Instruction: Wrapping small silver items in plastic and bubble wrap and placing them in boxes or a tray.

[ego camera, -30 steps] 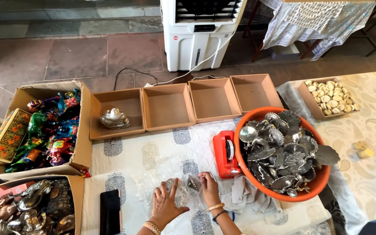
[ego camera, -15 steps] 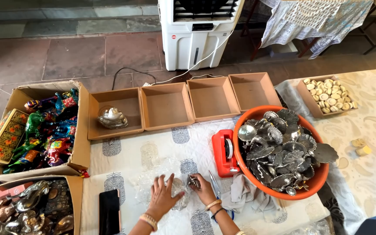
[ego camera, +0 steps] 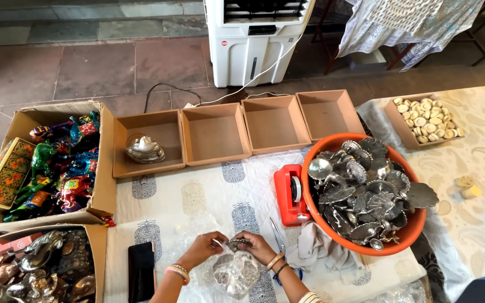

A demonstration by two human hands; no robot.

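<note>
From the head view, we look down on the white printed tablecloth (ego camera: pixel 197 196). At the near edge our left hand (ego camera: pixel 202 250) and right hand (ego camera: pixel 256 247) meet over a small silver metal piece (ego camera: pixel 236 244); both hands pinch it, fingers curled around its ends, and below it lies a crinkled clear plastic wrap (ego camera: pixel 236 273) with a silvery piece inside.

Packages now. Along the far edge sit four shallow brown cardboard trays: the leftmost tray (ego camera: pixel 166 160) holds one wrapped silver item (ego camera: pixel 144 149), and the other three trays (ego camera: pixel 273 123) show bare bottoms. Far left, an open cardboard box (ego camera: pixel 103 168) is full of bright painted figurines (ego camera: pixel 57 168). Near left, another carton (ego camera: pixel 94 241) holds bronze and silver ware. To the right, an orange tub (ego camera: pixel 399 241) is heaped with silver metal pieces, a red tape dispenser (ego camera: pixel 288 193) just beside it. Far right, a small tray of pale round discs (ego camera: pixel 425 119). A black phone (ego camera: pixel 141 271) lies left of our hands, scissors (ego camera: pixel 278 238) to their right. A white air cooler (ego camera: pixel 254 39) stands beyond the table, bearing a small round red label.

Against a second ago: our left hand was splayed flat on the cloth; now it has closed in on the piece beside the right.
</note>
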